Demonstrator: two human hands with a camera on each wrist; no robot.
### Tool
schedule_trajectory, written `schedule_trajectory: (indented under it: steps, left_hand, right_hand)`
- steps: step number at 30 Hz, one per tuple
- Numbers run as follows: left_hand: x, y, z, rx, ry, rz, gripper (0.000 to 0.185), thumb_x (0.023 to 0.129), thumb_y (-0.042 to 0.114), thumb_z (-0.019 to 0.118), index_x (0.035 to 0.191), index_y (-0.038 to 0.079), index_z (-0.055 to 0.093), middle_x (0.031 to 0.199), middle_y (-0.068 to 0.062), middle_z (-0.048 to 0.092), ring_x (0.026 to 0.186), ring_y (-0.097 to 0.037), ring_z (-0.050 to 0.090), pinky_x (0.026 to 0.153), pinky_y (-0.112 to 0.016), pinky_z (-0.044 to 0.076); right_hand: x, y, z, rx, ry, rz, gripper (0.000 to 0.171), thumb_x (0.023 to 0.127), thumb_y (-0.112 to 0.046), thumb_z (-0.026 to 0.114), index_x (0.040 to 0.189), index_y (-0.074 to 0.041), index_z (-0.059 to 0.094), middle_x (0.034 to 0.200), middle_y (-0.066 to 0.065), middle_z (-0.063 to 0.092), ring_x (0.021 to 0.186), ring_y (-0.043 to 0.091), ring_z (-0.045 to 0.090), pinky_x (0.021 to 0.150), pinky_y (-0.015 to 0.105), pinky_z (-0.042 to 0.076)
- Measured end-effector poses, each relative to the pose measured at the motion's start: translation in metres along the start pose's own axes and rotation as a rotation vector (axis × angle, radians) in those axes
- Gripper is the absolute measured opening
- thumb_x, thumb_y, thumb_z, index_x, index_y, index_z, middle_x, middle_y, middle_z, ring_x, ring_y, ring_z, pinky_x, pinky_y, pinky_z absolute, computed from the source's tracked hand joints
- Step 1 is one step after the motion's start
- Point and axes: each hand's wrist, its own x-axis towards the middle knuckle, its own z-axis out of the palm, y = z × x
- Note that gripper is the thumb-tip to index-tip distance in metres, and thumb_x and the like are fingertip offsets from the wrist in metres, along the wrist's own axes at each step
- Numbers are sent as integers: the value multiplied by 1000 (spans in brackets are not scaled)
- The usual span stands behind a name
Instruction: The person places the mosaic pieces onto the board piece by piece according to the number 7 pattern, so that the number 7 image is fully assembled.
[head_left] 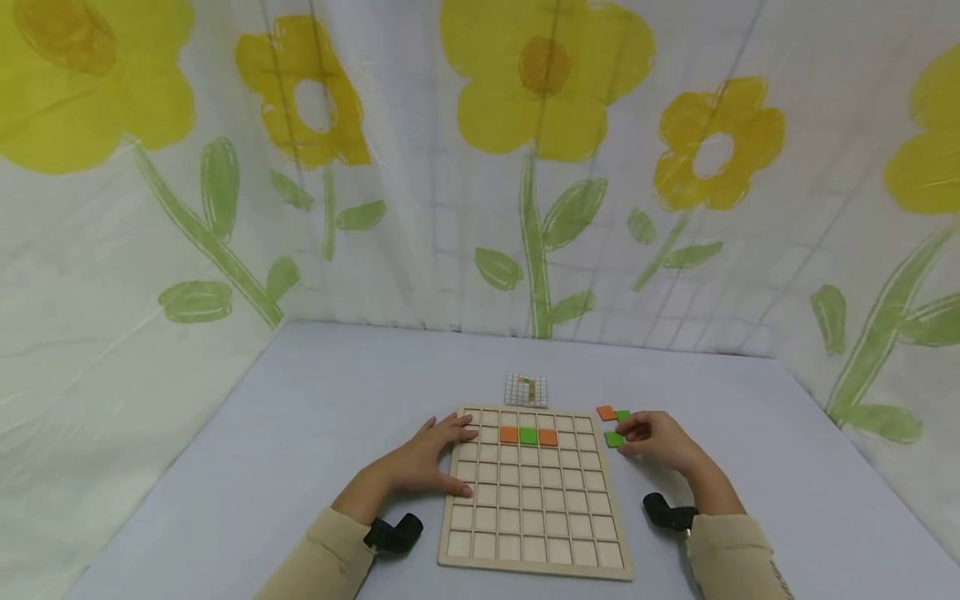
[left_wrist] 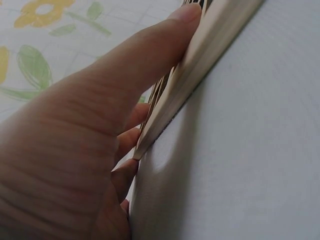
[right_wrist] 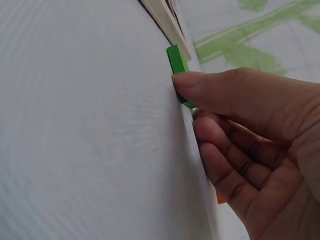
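Observation:
A wooden grid board (head_left: pixel 536 570) lies on the table, with an orange tile (head_left: pixel 509 435), a green tile (head_left: pixel 528 436) and another orange tile (head_left: pixel 548 437) side by side in its second row from the far edge. Over the board's left edge rests my left hand (head_left: pixel 420 460), fingers spread and thumb (left_wrist: pixel 170 37) on the rim. Right of the board, my right hand (head_left: pixel 663 442) pinches a loose green tile (right_wrist: pixel 179 62) at the tabletop, the thumb on its edge and the other fingers curled.
Just beyond my right hand lie a loose orange tile (head_left: pixel 605 413) and a second green tile (head_left: pixel 622 415). A small card with a printed grid pattern (head_left: pixel 525 389) sits behind the board's far edge. Flowered curtains (head_left: pixel 420 208) stand around the table.

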Motion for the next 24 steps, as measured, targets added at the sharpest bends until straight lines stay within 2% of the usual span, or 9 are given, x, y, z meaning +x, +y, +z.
schedule_trajectory:
  steps: [6, 13, 20, 24]
  left_hand:
    - [2, -1, 0, -7, -3, -2, 84, 69, 52, 73, 138, 15, 41, 152, -5, 22, 142, -25, 9, 115, -49, -1]
    - [1, 1, 0, -5, -6, -6, 84, 69, 52, 73, 137, 15, 41, 152, -6, 22, 142, -25, 9, 115, -49, -1]
    - [1, 1, 0, 10, -3, -21, 84, 69, 53, 73, 137, 17, 41, 152, -3, 22, 142, -23, 10, 116, -47, 0]
    - [0, 0, 1, 9, 0, -34, 84, 68, 52, 74, 137, 16, 42, 152, -3, 22, 142, -22, 9, 116, -46, 0]
  right_hand:
    - [0, -1, -1, -35, 7, -12, 27, 70, -6, 76, 92, 4, 63, 79, 5, 60, 72, 12, 53, 60, 20, 47]
    - [-2, -2, 0, -24, 4, -12, 27, 71, -6, 75, 93, 5, 63, 79, 6, 60, 71, 12, 52, 60, 20, 47]
    - [-2, 0, 1, -80, 24, -53, 25, 72, -10, 76, 90, 2, 65, 78, 3, 60, 70, 11, 53, 58, 20, 47]
    - [-1, -3, 1, -57, 19, -67, 25, 73, -11, 76, 91, 3, 64, 80, 5, 62, 71, 12, 54, 59, 20, 48]
